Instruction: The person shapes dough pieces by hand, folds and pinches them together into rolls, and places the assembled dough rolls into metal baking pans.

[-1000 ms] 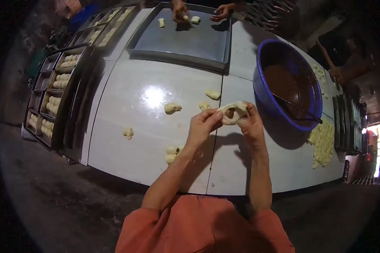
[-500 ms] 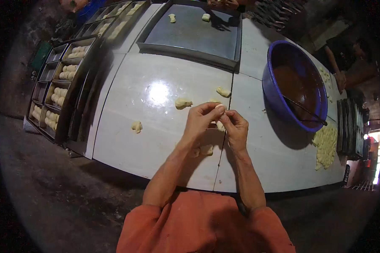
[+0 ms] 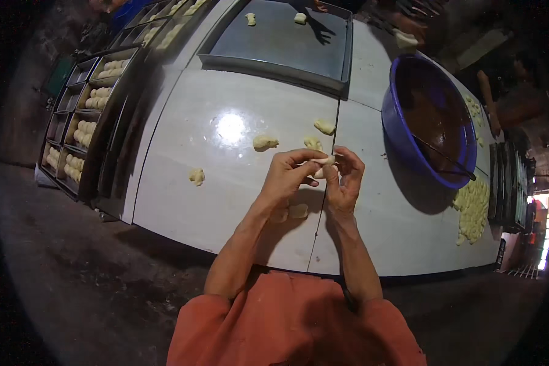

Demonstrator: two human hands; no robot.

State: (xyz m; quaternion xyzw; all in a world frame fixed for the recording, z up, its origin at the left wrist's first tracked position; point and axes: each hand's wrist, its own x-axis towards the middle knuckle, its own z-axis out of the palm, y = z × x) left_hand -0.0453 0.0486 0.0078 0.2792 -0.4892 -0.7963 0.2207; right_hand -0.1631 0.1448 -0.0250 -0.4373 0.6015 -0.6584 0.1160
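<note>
With my left hand (image 3: 288,172) I pinch a piece of dough (image 3: 327,161) between thumb and fingers above the white tabletop (image 3: 189,131), my right hand (image 3: 344,183) meeting it by the thumb, though whether its fingers close I cannot tell, while 2 dough lumps (image 3: 300,18) lie in the metal tray (image 3: 268,49) beyond.

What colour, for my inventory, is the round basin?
The basin is blue-purple in the head view.

Held dough piece (image 3: 329,160), gaping earlier, now bunched; co-worker's hand (image 3: 319,7) withdrawn to far edge of tray (image 3: 268,71)
</note>
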